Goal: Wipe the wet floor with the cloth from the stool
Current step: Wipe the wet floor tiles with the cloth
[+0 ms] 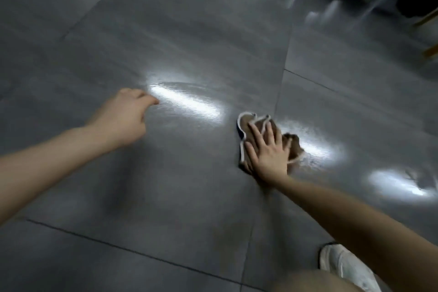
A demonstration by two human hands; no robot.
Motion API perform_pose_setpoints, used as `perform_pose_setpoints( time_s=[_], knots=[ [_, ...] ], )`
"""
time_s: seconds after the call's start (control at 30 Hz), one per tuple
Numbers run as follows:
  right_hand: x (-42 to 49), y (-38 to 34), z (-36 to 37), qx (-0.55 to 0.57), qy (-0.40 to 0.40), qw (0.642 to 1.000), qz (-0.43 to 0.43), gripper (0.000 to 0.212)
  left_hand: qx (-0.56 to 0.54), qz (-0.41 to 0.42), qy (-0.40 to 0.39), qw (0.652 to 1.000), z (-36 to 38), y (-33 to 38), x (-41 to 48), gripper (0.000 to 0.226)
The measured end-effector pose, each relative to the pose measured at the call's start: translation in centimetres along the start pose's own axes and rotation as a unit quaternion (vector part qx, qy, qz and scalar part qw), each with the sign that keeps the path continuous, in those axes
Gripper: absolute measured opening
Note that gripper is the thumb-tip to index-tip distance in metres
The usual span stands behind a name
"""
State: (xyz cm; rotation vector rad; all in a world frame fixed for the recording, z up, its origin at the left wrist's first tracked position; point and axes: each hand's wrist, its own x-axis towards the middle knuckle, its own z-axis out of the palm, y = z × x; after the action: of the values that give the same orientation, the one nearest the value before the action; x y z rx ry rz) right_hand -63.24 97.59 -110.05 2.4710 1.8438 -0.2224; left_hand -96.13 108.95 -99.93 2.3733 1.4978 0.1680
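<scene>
Fingers [254, 131] of the right hand [266, 152] are spread apart and extended flat, pointing toward 11 o'clock. They press palm-down on the cloth [246, 123], clamping nothing; the cloth is pinned between palm and floor [166, 31]. The right forearm runs back from the wrist toward 4 o'clock and leaves the view at the lower right edge.

Cloth: brown with a pale border, crumpled, lying on the grey tiled floor right of centre. Its edges project past the fingertips at 11 o'clock and past the hand at 2 o'clock. It sits just beside a tile joint and touches the edge of a bright reflective patch at 3 o'clock.

Left hand [124, 118]: held at 9 o'clock from the cloth, well apart from it. Its fingers are loosely curled together, thumb tip pointing toward 3 o'clock, holding nothing. Whether it touches the floor cannot be told. The left forearm extends back toward 8 o'clock to the left edge.

Between the two hands lies a bright glossy streak [187, 102] on the floor. A white shoe [341, 265] is at 5 o'clock, near the bottom edge, beside a knee.
</scene>
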Motion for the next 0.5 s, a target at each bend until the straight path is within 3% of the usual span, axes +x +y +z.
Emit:
perform_pose_setpoints(
  time_s=[0.1,0.17,0.27,0.33,0.4,0.5],
  knots=[
    [-8.2,1.7,1.4,-0.001,-0.010,0.999,-0.036,0.066,-0.001,0.011,0.002,1.000,1.0,4.7,2.2,0.046],
    [-11.2,0.3,2.4,-0.017,-0.025,0.985,-0.173,0.068,-0.003,0.024,-0.012,1.000,2.1,8.0,4.0,0.049],
    [-9.1,0.6,2.3,-0.021,-0.033,0.927,-0.372,0.063,-0.005,0.012,-0.037,0.999,4.1,13.0,6.1,0.050],
    [-5.3,2.6,2.1,-0.012,-0.021,0.904,-0.427,0.055,-0.008,-0.008,-0.045,0.999,5.3,16.3,7.1,0.052],
    [-1.2,5.4,1.3,0.004,-0.007,0.933,-0.361,0.053,-0.007,-0.021,-0.050,0.998,6.4,19.3,7.8,0.051],
    [3.0,13.2,0.1,0.039,0.004,0.989,-0.140,0.055,-0.003,-0.039,-0.058,0.998,7.9,23.2,9.2,0.048]
  ],
)
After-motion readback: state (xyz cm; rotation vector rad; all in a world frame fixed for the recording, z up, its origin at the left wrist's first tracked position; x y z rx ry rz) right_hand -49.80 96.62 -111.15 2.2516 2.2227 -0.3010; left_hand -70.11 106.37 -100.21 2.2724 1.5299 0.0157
